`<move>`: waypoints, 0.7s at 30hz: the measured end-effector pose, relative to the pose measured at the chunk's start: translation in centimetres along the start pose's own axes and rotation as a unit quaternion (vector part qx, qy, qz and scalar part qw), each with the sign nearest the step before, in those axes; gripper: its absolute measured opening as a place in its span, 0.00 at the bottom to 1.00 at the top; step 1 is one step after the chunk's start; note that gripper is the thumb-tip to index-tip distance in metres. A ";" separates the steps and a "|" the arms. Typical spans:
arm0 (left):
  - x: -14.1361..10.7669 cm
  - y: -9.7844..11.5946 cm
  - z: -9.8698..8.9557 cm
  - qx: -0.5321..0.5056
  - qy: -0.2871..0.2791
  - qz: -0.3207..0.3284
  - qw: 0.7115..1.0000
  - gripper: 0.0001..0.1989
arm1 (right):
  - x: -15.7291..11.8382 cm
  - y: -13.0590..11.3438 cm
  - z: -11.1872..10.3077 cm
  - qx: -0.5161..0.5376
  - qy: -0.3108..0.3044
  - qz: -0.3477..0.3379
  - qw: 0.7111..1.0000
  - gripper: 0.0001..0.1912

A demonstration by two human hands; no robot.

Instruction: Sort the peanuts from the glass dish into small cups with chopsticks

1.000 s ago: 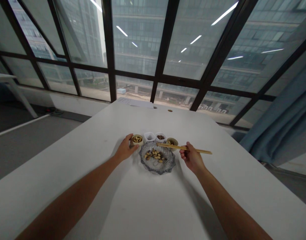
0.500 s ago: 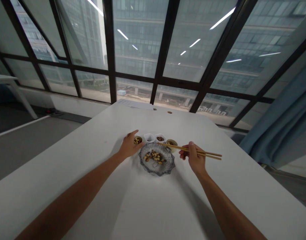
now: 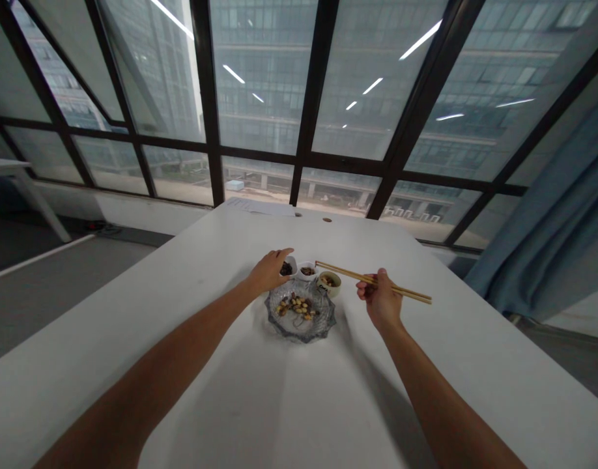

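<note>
My left hand (image 3: pixel 268 271) reaches round a small white bowl (image 3: pixel 294 264) with dark bits in it, thumb on the near side and fingers on the far side. In my right hand (image 3: pixel 383 301) is a pair of chopsticks (image 3: pixel 350 271), pointing left. Their tips hover near a second white bowl (image 3: pixel 307 277) with brown pieces; whether they pinch anything is too small to tell. A yellowish-green bowl (image 3: pixel 330 290) with pieces inside stands at the row's right end. In front sits a clear, scalloped glass dish (image 3: pixel 301 331) holding a mix of yellow and brown pieces.
The white table (image 3: pixel 230 410) stretches to tall dark-framed windows (image 3: pixel 299 159). Papers (image 3: pixel 260 207) and a round hole (image 3: pixel 327 220) are at its far end. A blue curtain (image 3: pixel 538 228) hangs at right; another white table (image 3: pixel 8 167) stands at far left.
My left hand has shifted right, from the leftmost yellowish bowl to the white bowl, and now hides the former. The chopstick tips have moved up and away from the glass dish.
</note>
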State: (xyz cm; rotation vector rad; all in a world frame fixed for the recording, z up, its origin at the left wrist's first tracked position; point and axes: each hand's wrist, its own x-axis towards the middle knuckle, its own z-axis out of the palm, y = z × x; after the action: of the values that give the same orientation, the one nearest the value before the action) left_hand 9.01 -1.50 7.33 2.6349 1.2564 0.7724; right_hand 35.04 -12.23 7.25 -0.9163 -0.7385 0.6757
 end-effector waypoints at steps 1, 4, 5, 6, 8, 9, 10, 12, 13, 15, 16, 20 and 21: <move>0.0 -0.1 -0.2 -0.003 -0.005 -0.005 1.000 0.38 | 0.1 0.0 -0.1 0.000 0.000 -0.003 1.000 0.26; 0.5 -0.2 -0.4 -0.017 -0.047 -0.062 0.997 0.40 | 0.3 0.0 -0.2 -0.003 0.013 -0.006 1.000 0.26; 0.8 -0.1 -0.3 -0.017 -0.062 -0.083 0.994 0.41 | 0.3 0.1 -0.1 -0.005 0.020 -0.007 1.000 0.27; 1.2 0.1 -0.1 -0.011 -0.072 -0.096 0.993 0.41 | 0.4 0.1 -0.1 -0.007 0.028 -0.011 1.000 0.27; 2.0 0.8 0.4 0.006 -0.075 -0.096 0.993 0.42 | 0.3 0.2 0.1 -0.015 0.043 -0.027 0.999 0.28; 2.4 1.3 0.8 0.013 -0.072 -0.086 0.994 0.41 | 0.2 0.2 0.2 -0.021 0.048 -0.039 0.998 0.29; 2.8 1.7 1.2 0.017 -0.074 -0.073 0.994 0.40 | 0.1 0.2 0.3 -0.029 0.051 -0.050 0.997 0.29; 3.3 2.6 2.0 0.014 -0.089 -0.056 0.994 0.37 | -0.3 0.3 0.5 -0.049 0.050 -0.071 0.995 0.29; 3.5 2.9 2.3 0.010 -0.093 -0.051 0.994 0.36 | -0.5 0.3 0.5 -0.060 0.046 -0.080 0.994 0.30; 3.7 3.3 2.7 0.001 -0.084 -0.041 0.996 0.36 | -0.9 0.5 0.7 -0.081 0.036 -0.095 0.991 0.29; 3.7 3.3 2.8 -0.001 -0.073 -0.033 0.997 0.36 | -1.1 0.7 0.8 -0.091 0.031 -0.102 0.990 0.29; 3.6 3.0 2.5 -0.008 -0.042 0.000 0.999 0.38 | -1.6 1.8 1.1 -0.131 -0.020 -0.117 0.984 0.27; 3.5 2.9 2.4 -0.013 -0.040 0.002 0.999 0.39 | -1.6 2.0 1.2 -0.147 -0.047 -0.115 0.981 0.26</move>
State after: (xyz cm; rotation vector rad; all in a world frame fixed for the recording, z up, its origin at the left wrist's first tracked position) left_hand 14.08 -0.50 7.54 2.6206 1.2136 0.6725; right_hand 32.76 -12.08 5.52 -1.0515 -1.0308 0.4140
